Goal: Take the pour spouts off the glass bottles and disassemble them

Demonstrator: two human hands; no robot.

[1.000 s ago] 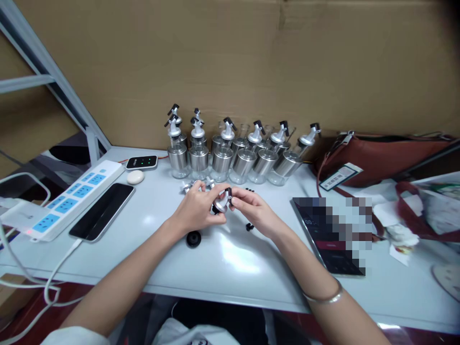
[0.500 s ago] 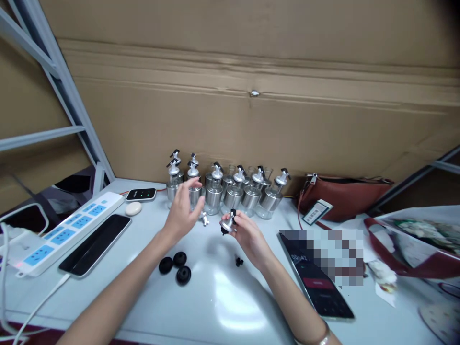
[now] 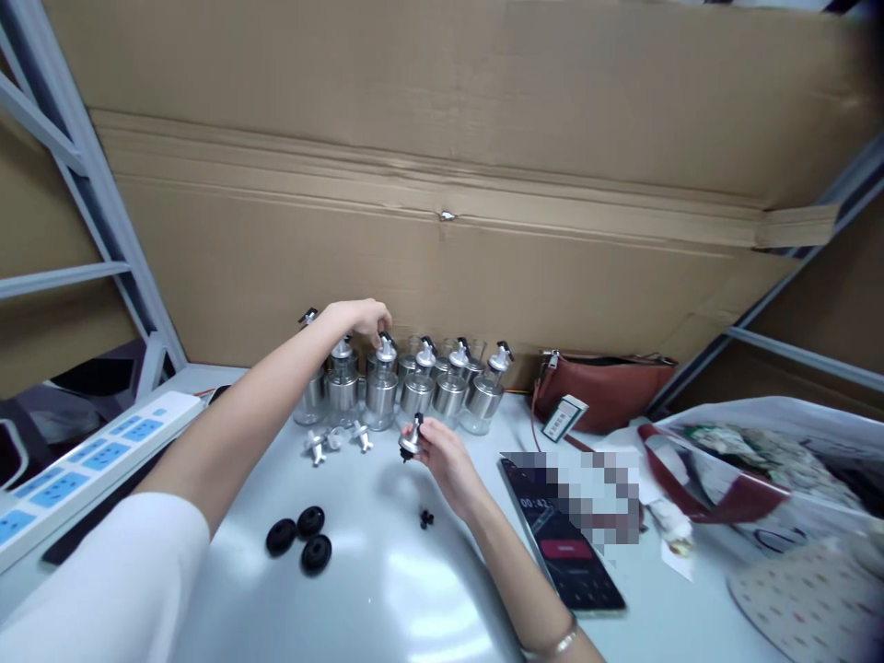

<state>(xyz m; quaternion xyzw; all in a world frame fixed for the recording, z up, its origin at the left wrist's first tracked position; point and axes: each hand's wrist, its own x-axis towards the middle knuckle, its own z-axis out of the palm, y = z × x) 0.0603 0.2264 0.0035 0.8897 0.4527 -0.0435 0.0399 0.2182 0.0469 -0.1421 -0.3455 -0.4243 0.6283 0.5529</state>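
Observation:
My right hand (image 3: 443,453) pinches a silver pourer spout (image 3: 412,440) with a black lever and black underside, held above the table. My left hand (image 3: 367,318) reaches over the front bottles to the back row. Its fingers curl downward beside the spout of a front glass bottle (image 3: 381,398) with a steel band; what lies under the fingertips is hidden. Several such bottles stand in rows, the front ones topped with silver spouts. Loose silver spout parts (image 3: 318,448) lie before them. Three black round caps (image 3: 310,522) and small black pieces (image 3: 426,520) rest nearer me.
A power strip (image 3: 89,460) runs along the left, partly behind my left arm. To the right lie a phone (image 3: 566,562), a brown bag (image 3: 600,391) with a tag and a white bag (image 3: 746,516). Cardboard (image 3: 483,295) walls off the back.
My left hand has moved forward from in front of the bottles to over the back row, its fingers now curled down. My right hand still holds the pourer spout. The view has shifted.

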